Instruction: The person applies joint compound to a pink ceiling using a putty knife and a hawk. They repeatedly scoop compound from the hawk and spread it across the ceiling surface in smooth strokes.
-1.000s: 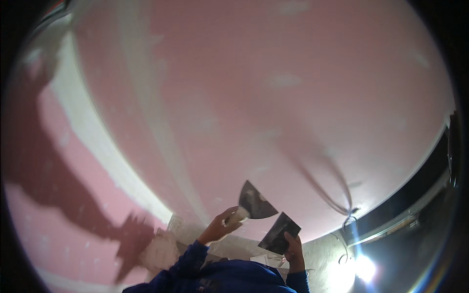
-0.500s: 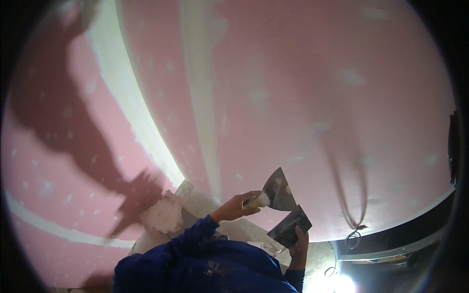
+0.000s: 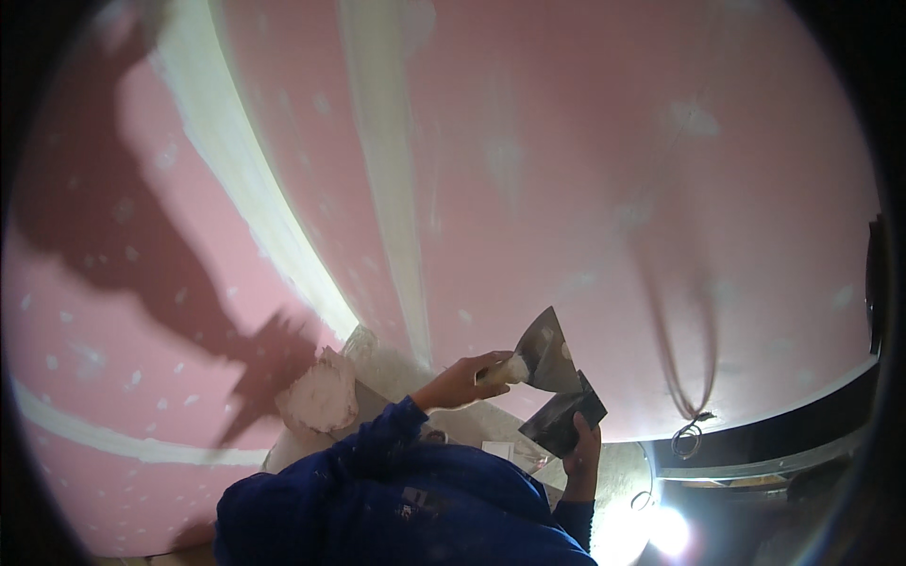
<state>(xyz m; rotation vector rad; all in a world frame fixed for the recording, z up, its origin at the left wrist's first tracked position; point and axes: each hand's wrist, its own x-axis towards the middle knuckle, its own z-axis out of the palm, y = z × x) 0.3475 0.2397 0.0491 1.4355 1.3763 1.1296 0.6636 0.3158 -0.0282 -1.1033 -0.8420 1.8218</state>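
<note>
My left hand (image 3: 462, 382) is closed round the pale handle of a wide putty knife (image 3: 549, 354), its flared metal blade pointing up and to the right. In my right hand (image 3: 584, 451) is a dark, flat, rectangular scraper blade (image 3: 563, 420), gripped at its right side; any handle is hidden. The putty knife's lower blade corner meets or overlaps the scraper's upper edge; I cannot tell whether they touch. A little pale compound shows on the putty knife near its handle.
Pink wallboard (image 3: 585, 208) with pale filled seams (image 3: 387, 170) and small patches curves around me. Left of my arm is a container heaped with pinkish compound (image 3: 321, 391). A coiled cable (image 3: 687, 439) hangs at right, above a bright lamp (image 3: 668, 531).
Both hands have shifted slightly up in the picture, and the putty knife's blade has come closer to the scraper. The wall has shifted a little as the view moved.
</note>
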